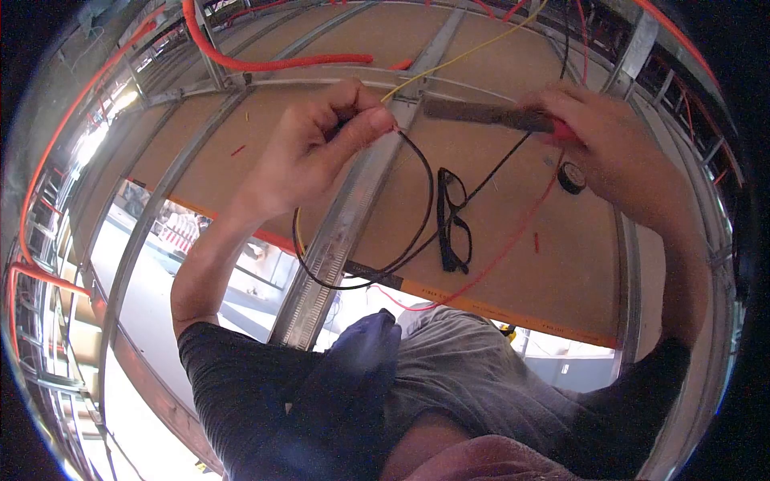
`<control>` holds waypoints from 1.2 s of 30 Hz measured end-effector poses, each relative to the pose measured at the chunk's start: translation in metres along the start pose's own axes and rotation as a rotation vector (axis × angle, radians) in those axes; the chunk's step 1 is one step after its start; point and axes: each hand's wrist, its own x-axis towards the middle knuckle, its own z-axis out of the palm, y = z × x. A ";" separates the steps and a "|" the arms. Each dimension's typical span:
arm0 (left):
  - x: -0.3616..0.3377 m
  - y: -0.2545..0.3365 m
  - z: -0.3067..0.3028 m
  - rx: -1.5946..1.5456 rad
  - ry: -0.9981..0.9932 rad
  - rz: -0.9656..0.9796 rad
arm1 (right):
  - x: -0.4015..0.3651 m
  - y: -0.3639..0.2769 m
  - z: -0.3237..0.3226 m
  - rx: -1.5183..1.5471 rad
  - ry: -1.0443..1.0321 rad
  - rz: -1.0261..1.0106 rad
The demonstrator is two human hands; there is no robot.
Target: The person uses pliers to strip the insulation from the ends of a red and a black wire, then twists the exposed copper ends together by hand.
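My left hand [329, 140] is closed in a pinch on wire ends, at the upper middle of the view. A black wire [431, 172] runs from its fingertips in a large loop, and a yellow wire [449, 68] also meets them. My right hand [593, 132] is wrapped round the red handle of a tool with a long, dark, flat front part [481, 115]. That front part points at my left fingertips, apart from them; blur hides its exact kind. Below the tool lie black-framed glasses [454, 220] and a small black roll [572, 178].
Brown board [513, 280] lies across metal framing channels [321, 264]. A thin red wire [513, 252] crosses it, with small red scraps around. Orange-red conduit [281, 62] curves at the top and along the left. Openings to a brightly lit area below show beside the board.
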 end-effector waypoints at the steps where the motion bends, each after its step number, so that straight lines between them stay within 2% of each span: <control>1: 0.000 0.000 0.000 0.000 0.002 0.001 | -0.007 -0.001 -0.003 -0.043 0.067 0.004; 3: 0.001 -0.001 0.000 0.049 0.091 0.080 | -0.015 -0.010 -0.010 -0.087 0.137 0.004; 4: 0.002 0.005 -0.003 0.051 0.095 0.084 | -0.019 -0.018 -0.015 0.224 0.003 0.200; 5: 0.004 0.017 -0.009 0.190 0.033 0.011 | -0.022 -0.023 -0.017 0.536 -0.133 0.394; 6: 0.006 0.023 -0.011 0.328 -0.032 -0.066 | -0.027 -0.026 -0.017 0.536 -0.133 0.394; 8: 0.012 0.025 -0.014 0.404 -0.044 -0.033 | -0.033 -0.029 -0.016 1.109 -0.230 0.474; 10: 0.024 0.033 -0.018 0.491 -0.066 -0.014 | -0.045 -0.021 -0.009 1.219 -0.234 0.452; 11: 0.032 0.042 -0.019 0.555 -0.180 -0.068 | -0.053 -0.014 -0.003 1.321 -0.252 0.443; 12: 0.041 0.045 -0.020 0.618 -0.298 -0.116 | -0.060 -0.003 -0.002 1.344 -0.244 0.448; 13: 0.049 0.036 -0.020 0.626 -0.321 -0.119 | -0.065 0.013 -0.008 1.239 -0.371 0.472; 14: 0.055 0.020 -0.018 0.479 -0.314 -0.136 | -0.071 0.029 -0.011 1.137 -0.499 0.494; 15: 0.059 0.011 -0.017 0.332 -0.306 -0.157 | -0.078 0.047 -0.010 1.167 -0.495 0.503; 17: 0.068 0.024 -0.011 0.339 -0.377 -0.155 | -0.089 0.079 -0.007 0.840 -0.810 0.460; 18: 0.074 0.029 -0.007 0.339 -0.418 -0.143 | -0.093 0.085 -0.004 0.850 -0.810 0.467; 20: 0.082 0.020 -0.001 0.261 -0.399 -0.142 | -0.097 0.096 0.010 0.696 -0.719 0.354; 22: 0.088 0.018 0.001 0.190 -0.380 -0.152 | -0.097 0.096 0.026 0.705 -0.680 0.390; 25: 0.096 0.028 -0.003 0.343 -0.444 -0.135 | -0.087 0.086 0.019 0.631 -0.609 0.452; 27: 0.086 0.044 -0.012 0.561 -0.359 -0.119 | -0.086 0.084 0.003 0.560 -0.585 0.455; 29: 0.068 0.055 -0.027 0.659 -0.279 -0.130 | -0.090 0.082 -0.013 0.933 -0.553 0.737; 30: 0.056 0.061 -0.032 0.745 -0.212 -0.123 | -0.093 0.076 -0.011 0.927 -0.567 0.706; 32: 0.034 0.078 -0.038 0.815 -0.145 -0.188 | -0.091 0.062 -0.008 1.176 -0.505 0.717; 33: 0.024 0.085 -0.039 0.874 -0.102 -0.232 | -0.077 0.055 -0.011 1.171 -0.522 0.686; 35: 0.002 0.096 -0.044 0.890 -0.043 -0.280 | -0.042 0.026 -0.024 1.106 -0.804 0.727; 36: -0.008 0.100 -0.048 0.899 -0.007 -0.300 | -0.039 0.024 -0.018 1.024 -0.805 0.669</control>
